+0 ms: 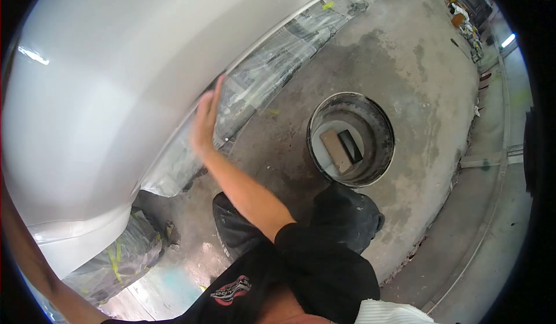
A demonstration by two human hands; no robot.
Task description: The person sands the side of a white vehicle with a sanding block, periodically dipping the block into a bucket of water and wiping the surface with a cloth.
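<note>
The white panel [116,80], a large curved body surface, fills the upper left of the frame, its lower edge slanting from the lower left toward the top centre. The right hand [204,124], left of centre, is unclenched, with fingers stretched and nothing in its grasp. It is at that lower edge, near the masking sheet [284,60]; blur hides whether it touches either. The left forearm [32,260] runs along the lower left margin, but the left hand is out of view, so I cannot tell what it does.

The panel looks stiff and smooth, probably slick under bare skin, and too big to lift. Its finish would likely mark easily, so a flat palm with light, even pressure suits it better than fingertips. The sheet looks thin and crinkly and could tear; it is best handled by its outer border.

Right of centre, the bucket [377,128] stands on the concrete floor [417,173]; it should be steadiest held by opposite sides of the rim. Inside, a tan block [336,151] and a black block [350,145] lie side by side. Both are probably light, easily pinched across their long sides, though perhaps slippery if wet.
</note>
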